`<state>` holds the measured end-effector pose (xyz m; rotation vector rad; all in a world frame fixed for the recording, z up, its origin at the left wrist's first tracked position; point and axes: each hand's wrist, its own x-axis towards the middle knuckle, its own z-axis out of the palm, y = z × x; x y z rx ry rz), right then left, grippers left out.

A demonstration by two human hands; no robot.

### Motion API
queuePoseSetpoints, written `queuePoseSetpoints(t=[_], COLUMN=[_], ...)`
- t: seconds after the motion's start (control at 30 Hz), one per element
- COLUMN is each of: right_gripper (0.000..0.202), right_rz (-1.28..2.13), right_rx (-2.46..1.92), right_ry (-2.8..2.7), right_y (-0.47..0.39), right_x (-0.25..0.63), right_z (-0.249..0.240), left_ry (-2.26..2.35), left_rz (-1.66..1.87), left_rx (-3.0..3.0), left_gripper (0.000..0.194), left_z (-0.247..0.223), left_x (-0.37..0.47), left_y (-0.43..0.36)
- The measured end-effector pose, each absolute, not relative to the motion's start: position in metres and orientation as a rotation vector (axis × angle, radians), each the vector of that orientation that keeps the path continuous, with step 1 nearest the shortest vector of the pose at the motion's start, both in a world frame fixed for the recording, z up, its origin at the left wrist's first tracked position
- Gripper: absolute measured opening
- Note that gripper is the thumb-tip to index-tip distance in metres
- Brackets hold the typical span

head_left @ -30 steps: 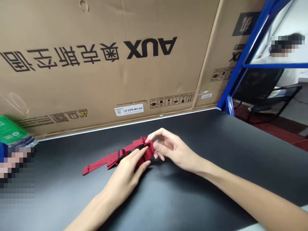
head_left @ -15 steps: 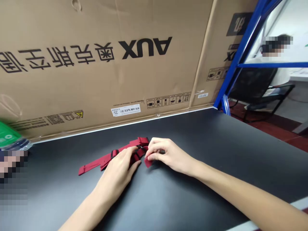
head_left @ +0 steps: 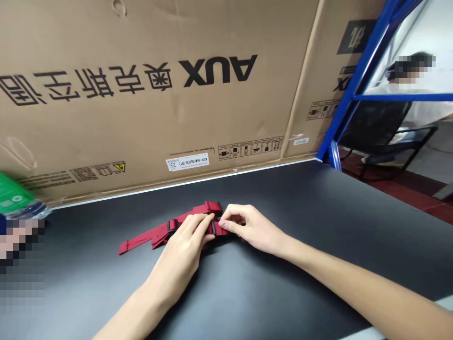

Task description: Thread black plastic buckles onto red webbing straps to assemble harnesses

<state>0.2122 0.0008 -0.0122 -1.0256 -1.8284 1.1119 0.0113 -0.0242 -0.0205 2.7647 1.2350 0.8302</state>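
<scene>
A red webbing strap [head_left: 145, 237] with black slide buckles [head_left: 172, 225] lies folded in layers on the dark tabletop. My left hand [head_left: 184, 240] rests over its middle, fingers closed on the layers close to a buckle, with the thumb partly hidden beneath. Right of that buckle, my right hand [head_left: 245, 224] pinches the strap's right end between thumb and forefinger. The fingertips of both hands are close together. What lies under my left palm cannot be seen.
Behind the black table [head_left: 283, 203] stands a large cardboard box [head_left: 141, 123] with upside-down print. A green-labelled bottle [head_left: 17, 196] is at the left edge, beside a pixelated patch. To the right are a blue metal frame [head_left: 348, 99], a black chair [head_left: 377, 123] and a seated person [head_left: 432, 111].
The red flap that hung below my right fingers now lies along the strap, flat beside the buckle. My left fingers have shifted right, nearer the right hand. The view has moved slightly.
</scene>
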Motion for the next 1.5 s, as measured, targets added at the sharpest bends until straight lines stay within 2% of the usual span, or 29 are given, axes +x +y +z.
queuePoseSetpoints(t=[0.13, 0.27, 0.63, 0.87, 1.07, 1.2, 1.33, 1.5], right_gripper=[0.033, 0.044, 0.044, 0.044, 0.042, 0.034, 0.014, 0.017], right_rz=[1.318, 1.468, 1.593, 1.609, 1.598, 1.433, 1.0, 0.56], right_rx=[-0.949, -0.907, -0.844, -0.79, -0.694, -0.744, -0.79, -0.938], right_ry=[-1.725, -1.587, -1.432, -1.355, -1.307, -1.487, -1.823, -2.127], right_y=[0.0, -0.001, -0.008, -0.008, -0.014, -0.018, -0.021, -0.019], right_x=[0.209, 0.205, 0.203, 0.204, 0.2, 0.198, 0.201, 0.206], right_z=[-0.015, -0.015, -0.012, -0.01, -0.014, -0.01, -0.005, -0.006], left_ry=[1.122, 1.159, 1.072, 1.199, 1.11, 1.084, 1.07, 1.072], left_rz=[0.947, 1.045, 1.131, 1.187, 1.252, 1.334, 1.435, 1.349], left_rx=[2.735, 2.611, 2.462, 2.019, 2.198, 2.456, 2.656, 2.929], left_gripper=[0.042, 0.032, 0.027, 0.024, 0.015, 0.013, 0.012, 0.008], left_z=[-0.021, -0.015, -0.01, -0.006, -0.002, 0.0, -0.002, -0.003], left_x=[0.013, 0.015, 0.018, 0.022, 0.025, 0.023, 0.021, 0.023], left_y=[-0.026, -0.027, -0.03, -0.033, -0.034, -0.034, -0.033, -0.028])
